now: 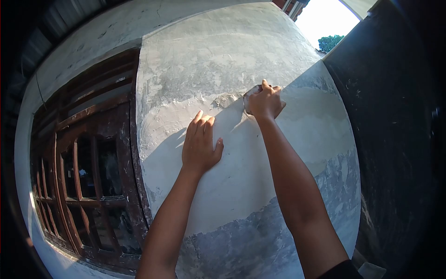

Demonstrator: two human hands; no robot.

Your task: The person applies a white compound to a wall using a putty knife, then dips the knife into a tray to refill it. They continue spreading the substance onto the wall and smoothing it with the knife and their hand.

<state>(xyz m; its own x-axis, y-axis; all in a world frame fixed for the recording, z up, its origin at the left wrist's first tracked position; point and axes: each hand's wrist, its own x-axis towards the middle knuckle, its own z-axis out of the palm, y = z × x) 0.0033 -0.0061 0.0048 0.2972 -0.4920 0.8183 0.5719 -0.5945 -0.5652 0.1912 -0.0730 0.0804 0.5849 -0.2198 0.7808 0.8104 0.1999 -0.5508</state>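
In front of me is a grey wall with a broad, paler band of smooth plaster across its middle. My left hand lies against this band, fingers stretched upward and thumb apart, holding nothing. Higher and to the right, my right hand is closed around a small flat scraper, pale with a brown upper edge. The scraper is against the wall near the top of the band; the fingers hide much of it. Between the hands, a rough plaster ridge marks the band's upper edge.
A dark brown wooden window with barred panes is on the left. To the right stands a large dark panel, close to the wall's edge. Bare grey wall shows below the band. A treetop and bright sky appear at upper right.
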